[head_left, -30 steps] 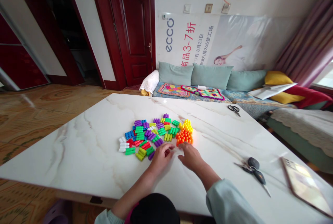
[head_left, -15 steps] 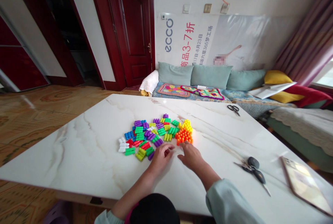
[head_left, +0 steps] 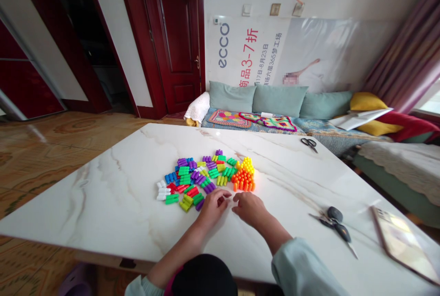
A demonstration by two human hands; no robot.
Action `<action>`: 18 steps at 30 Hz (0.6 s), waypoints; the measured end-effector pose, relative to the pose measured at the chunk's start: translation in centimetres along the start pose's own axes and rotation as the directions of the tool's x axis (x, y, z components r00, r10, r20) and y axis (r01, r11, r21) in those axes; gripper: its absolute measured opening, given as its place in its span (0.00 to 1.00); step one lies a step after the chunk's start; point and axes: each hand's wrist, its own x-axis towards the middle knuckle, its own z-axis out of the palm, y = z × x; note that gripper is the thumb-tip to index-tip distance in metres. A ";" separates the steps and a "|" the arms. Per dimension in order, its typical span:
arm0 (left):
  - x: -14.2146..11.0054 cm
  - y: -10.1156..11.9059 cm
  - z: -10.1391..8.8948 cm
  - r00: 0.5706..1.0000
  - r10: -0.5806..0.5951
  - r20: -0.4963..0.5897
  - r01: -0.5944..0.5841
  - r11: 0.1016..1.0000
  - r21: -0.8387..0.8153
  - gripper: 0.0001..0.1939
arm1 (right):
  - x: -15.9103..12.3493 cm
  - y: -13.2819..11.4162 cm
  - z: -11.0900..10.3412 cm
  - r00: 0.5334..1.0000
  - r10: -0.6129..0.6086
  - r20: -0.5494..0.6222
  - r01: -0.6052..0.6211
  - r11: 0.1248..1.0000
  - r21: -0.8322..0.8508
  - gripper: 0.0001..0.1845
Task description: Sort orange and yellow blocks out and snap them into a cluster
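Observation:
Low at the front of the coloured pieces, my left hand (head_left: 213,203) has its fingers curled in and pinched; what they hold, if anything, is too small to make out. My right hand (head_left: 250,206) is close beside it, fingers bent inward and fingertips mostly hidden. Just beyond the right hand stand several small orange plastic pegs (head_left: 244,179) with rounded tops, packed tightly together. Behind them is a cluster of yellow pegs (head_left: 246,165). Left of these lie small bundles of short tubes, among them green bundles (head_left: 184,176), purple bundles (head_left: 198,177) and white ones (head_left: 163,191).
The marble-patterned table (head_left: 113,204) carries black scissors (head_left: 309,144) at the far right. Nearer lie a dark-handled cutting tool (head_left: 335,223) and a phone (head_left: 402,241). A sofa with green cushions (head_left: 280,100) stands beyond the table.
My right hand has drawn back from the orange pegs toward my left hand, and its fingers have curled in. My left hand and the coloured pieces look the same.

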 end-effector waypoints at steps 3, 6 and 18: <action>-0.1 0.2 0.0 1.000 0.000 0.000 0.000 1.000 -0.010 0.08 | -0.3 -0.4 -0.7 0.999 0.012 -0.043 -0.012 1.000 0.008 0.18; -0.2 0.2 0.2 1.000 0.015 -0.014 -0.015 1.000 -0.005 0.09 | -0.6 -0.9 -1.7 0.993 0.009 -0.119 -0.003 0.999 0.051 0.23; -0.3 0.7 0.3 0.999 -0.049 -0.003 0.049 0.999 0.011 0.12 | -1.8 -0.7 -4.1 0.938 -0.050 -0.343 0.090 0.991 0.103 0.13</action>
